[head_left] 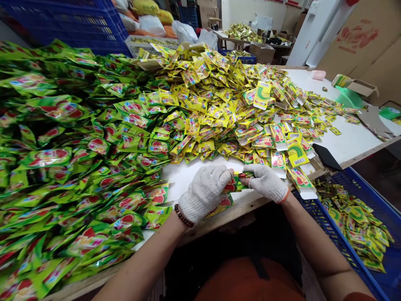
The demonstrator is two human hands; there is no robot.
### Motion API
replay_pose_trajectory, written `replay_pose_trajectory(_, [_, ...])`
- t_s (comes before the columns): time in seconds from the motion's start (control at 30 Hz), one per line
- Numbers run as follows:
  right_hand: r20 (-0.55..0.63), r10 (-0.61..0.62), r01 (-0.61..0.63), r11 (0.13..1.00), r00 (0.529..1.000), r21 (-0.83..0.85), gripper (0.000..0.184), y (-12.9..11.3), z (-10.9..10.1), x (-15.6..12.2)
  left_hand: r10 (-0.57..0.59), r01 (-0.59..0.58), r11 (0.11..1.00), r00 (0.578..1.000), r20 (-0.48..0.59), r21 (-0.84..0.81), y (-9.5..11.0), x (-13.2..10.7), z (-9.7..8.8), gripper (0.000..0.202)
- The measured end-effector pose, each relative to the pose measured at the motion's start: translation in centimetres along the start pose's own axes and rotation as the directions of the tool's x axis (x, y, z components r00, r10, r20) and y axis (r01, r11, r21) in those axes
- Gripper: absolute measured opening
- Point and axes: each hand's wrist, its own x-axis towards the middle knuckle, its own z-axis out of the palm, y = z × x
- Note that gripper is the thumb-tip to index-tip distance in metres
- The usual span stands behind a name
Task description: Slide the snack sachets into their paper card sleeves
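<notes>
Forearms (150, 255) nearest; left hand (203, 190) and right hand (266, 182), right of green heap (78, 167): fingers pinching small printed pack (232, 184). Likely light, slick, crushable; grip edges.

Left grip (205, 188): white glove (196, 205); dark beaded bracelet (183, 216); orange garment (238, 282).

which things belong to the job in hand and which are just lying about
Likely the job: held piece, green packets, yellow packets, yellow cartons, blue crate lower right

Probably just lying about: black phone-like slab, pink block, green container
</notes>
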Motion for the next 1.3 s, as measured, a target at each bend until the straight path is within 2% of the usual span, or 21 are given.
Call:
replay_pose_trajectory(0.1, [-0.056, -0.03, 0.022, 0.99, 0.998, -0.138, 0.015, -0.1, 0.1, 0.4, -0.005, 0.005, 1.0, 1.0, 0.01, -0.013, -0.2, 0.1, -0.1, 0.054])
replay_pose_trajectory(0.23, [-0.101, -0.145, 0.115, 0.958, 0.984, -0.262, 0.011, -0.1, 1.0, 0.2, -0.059, 0.06, 0.996, 0.998, 0.016, -0.068, -0.5, -0.1, 0.2, 0.049])
replay_pose_trajectory(0.4, [-0.022, -0.264, 0.232, 0.88, 0.964, -0.414, 0.009, 0.6, 0.4, 0.5, -0.073, 0.082, 0.985, 0.995, 0.066, -0.153, -0.9, -0.2, 0.3, 0.047])
replay_pose_trajectory(0.47, [0.008, -0.271, 0.248, 0.869, 0.962, -0.427, 0.009, 0.5, 0.1, 0.6, -0.071, 0.085, 0.984, 0.993, 0.097, -0.155, -0.8, -0.1, 0.2, 0.046])
replay_pose_trajectory(0.63, [-0.109, -0.106, 0.062, 0.935, 0.988, -0.349, 0.011, -0.2, 0.4, 0.8, -0.124, 0.125, 0.992, 0.989, 0.077, -0.008, 0.7, 0.2, 0.0, 0.056])
replay_pose_trajectory(0.73, [-0.109, -0.01, -0.006, 0.99, 0.994, -0.142, 0.012, -0.1, 0.7, 1.1, -0.157, 0.153, 0.987, 0.983, 0.09, 0.057, 1.4, 0.2, 0.1, 0.061])
replay_pose_trajectory(0.83, [-0.133, 0.054, -0.04, 0.994, 0.99, 0.107, 0.014, 0.4, 1.0, 1.4, -0.174, 0.172, 0.985, 0.98, 0.099, 0.021, 1.4, 0.1, 0.3, 0.063])
replay_pose_trajectory(0.9, [-0.178, 0.074, -0.038, 0.979, 0.981, 0.199, 0.014, 0.8, 1.1, 1.4, -0.182, 0.185, 0.983, 0.977, 0.112, -0.02, 1.2, 0.1, 0.4, 0.062])
replay_pose_trajectory(0.97, [-0.175, 0.091, -0.044, 0.966, 0.98, 0.256, 0.016, 1.0, 1.2, 1.3, -0.185, 0.19, 0.981, 0.975, 0.123, -0.035, 1.1, 0.0, 0.4, 0.061])
replay_pose_trajectory(1.03, [-0.144, 0.101, -0.055, 0.955, 0.984, 0.293, 0.017, 1.1, 1.4, 1.2, -0.185, 0.189, 0.982, 0.975, 0.121, -0.024, 1.1, 0.0, 0.3, 0.06])
replay_pose_trajectory(1.1, [-0.163, 0.092, -0.037, 0.949, 0.982, 0.313, 0.016, 1.1, 1.9, 1.1, -0.192, 0.194, 0.981, 0.976, 0.105, -0.011, 1.4, 0.0, 0.3, 0.06])
replay_pose_trajectory(1.17, [-0.271, 0.085, -0.004, 0.958, 0.959, 0.287, 0.015, 0.7, 2.8, 1.0, -0.219, 0.22, 0.975, 0.974, 0.061, -0.015, 1.7, 0.0, 0.6, 0.058])
replay_pose_trajectory(1.23, [-0.412, 0.089, 0.006, 0.974, 0.907, 0.224, 0.016, 0.3, 3.7, 0.8, -0.254, 0.254, 0.967, 0.967, 0.001, -0.036, 1.8, -0.1, 0.9, 0.055])
replay_pose_trajectory(1.3, [-0.457, 0.096, -0.012, 0.983, 0.885, 0.182, 0.015, 0.0, 4.3, 0.5, -0.27, 0.267, 0.961, 0.962, -0.036, -0.065, 1.7, -0.3, 1.3, 0.053])
